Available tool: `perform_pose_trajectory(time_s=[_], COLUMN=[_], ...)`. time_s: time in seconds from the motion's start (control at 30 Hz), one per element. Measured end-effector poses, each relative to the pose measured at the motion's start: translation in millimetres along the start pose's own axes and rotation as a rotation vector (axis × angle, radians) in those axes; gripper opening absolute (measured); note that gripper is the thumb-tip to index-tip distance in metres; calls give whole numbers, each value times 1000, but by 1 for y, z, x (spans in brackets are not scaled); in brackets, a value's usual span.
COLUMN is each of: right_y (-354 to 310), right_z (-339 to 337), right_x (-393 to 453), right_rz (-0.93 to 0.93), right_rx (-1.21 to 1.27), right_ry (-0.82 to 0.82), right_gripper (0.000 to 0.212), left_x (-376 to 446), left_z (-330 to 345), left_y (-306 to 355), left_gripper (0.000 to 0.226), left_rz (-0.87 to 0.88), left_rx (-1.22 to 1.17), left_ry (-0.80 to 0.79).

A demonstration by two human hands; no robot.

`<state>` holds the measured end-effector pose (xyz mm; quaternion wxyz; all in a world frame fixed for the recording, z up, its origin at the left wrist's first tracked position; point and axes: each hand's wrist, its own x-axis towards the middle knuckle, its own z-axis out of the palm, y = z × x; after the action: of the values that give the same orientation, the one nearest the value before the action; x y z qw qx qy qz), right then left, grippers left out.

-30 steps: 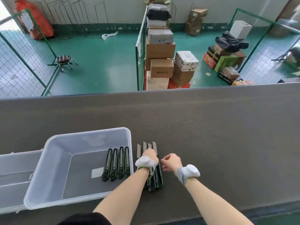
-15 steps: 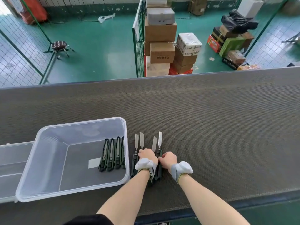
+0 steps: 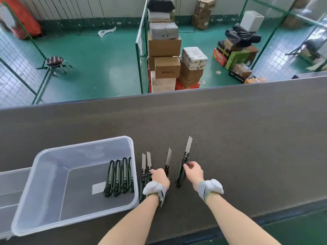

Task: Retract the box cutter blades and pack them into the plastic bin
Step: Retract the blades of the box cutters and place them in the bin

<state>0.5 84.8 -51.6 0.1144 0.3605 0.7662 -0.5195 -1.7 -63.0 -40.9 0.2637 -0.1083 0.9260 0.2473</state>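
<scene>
My right hand [image 3: 193, 172] grips a black box cutter [image 3: 183, 167] whose blade sticks out, lifted a little off the grey table and pulled to the right of the row. Three more cutters with blades out [image 3: 146, 165] lie on the table beside the bin. My left hand [image 3: 159, 175] rests on top of their handles. The clear plastic bin [image 3: 44, 174] stands to the left, with several cutters with retracted blades [image 3: 118, 175] lined up side by side against its right wall.
A second clear container [image 3: 10, 188] sits at the far left, partly under the bin. The grey table [image 3: 247, 138] stretches wide to the right and back. Beyond its far edge lie a green floor, wire fences and stacked cardboard boxes [image 3: 164, 50].
My right hand has closed on the rightmost cutter and drawn it away from the row to the right. My left hand stays on the other cutters. The camera has shifted.
</scene>
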Motion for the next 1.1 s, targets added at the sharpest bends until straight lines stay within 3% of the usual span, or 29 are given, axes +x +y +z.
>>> perform_pose_trajectory(time_s=[0.1,0.17,0.27,0.33,0.53,0.77,0.83,0.93,1.1], right_y=[-22,-45,-80,-108,-184,-230,-237,-247,-257], right_z=[-13,-21,-32,-38,-41,-54,-55,-56,-51], right_x=[-7,-19,-38,-54,-84,-117,-124,-140,-162], right_rz=[-8,5,-76,-149,-302,-443,-434,-384,-338], right_rx=[294,530,668,673,595,564,559,553,525], right_ry=[-26,-65,-96,-100,-157,-139,-139,-160,-147], right_gripper=[22,20,14,10,21,21,31,60,74], left_x=[5,2,-5,-11,-22,-50,-57,-74,-91], left_z=[-28,-50,-84,-111,-180,-228,-237,-252,-267], left_y=[12,24,42,54,90,101,102,103,106], left_gripper=[33,19,12,14,18,22,30,59,76], left_rz=[62,171,294,359,433,529,502,439,345], left_rx=[-332,-585,-836,-825,-793,-1005,-1040,-1104,-1108], left_ry=[93,90,74,77,128,123,143,79,-11])
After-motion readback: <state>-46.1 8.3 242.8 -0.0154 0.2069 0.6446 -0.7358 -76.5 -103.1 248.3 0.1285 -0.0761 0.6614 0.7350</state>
